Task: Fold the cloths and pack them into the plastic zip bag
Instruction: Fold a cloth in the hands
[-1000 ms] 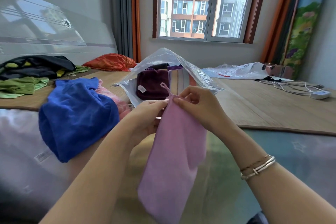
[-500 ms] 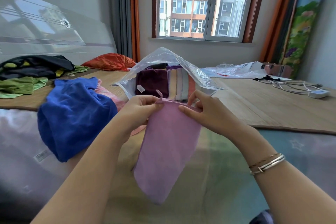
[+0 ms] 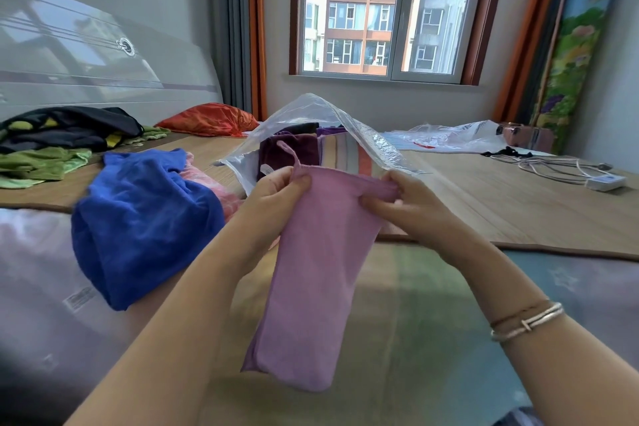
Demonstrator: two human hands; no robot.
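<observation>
You hold the folded pink cloth [image 3: 318, 273] hanging mid-air, near centre. Your left hand [image 3: 276, 189] pinches its top left corner by the loop; your right hand [image 3: 403, 202] pinches the top right edge. Open plastic zip bag [image 3: 363, 138] just beyond, dark purple cloth [image 3: 288, 151] and striped cloth [image 3: 345, 152] inside. Blue towel [image 3: 141, 218] lies left.

Over the last second the left hand [image 3: 276, 192] and right hand [image 3: 403, 206] have drawn apart along the top edge of the pink cloth [image 3: 311, 273], spreading it wider, and its hanging loop now stands up beside the left thumb
</observation>
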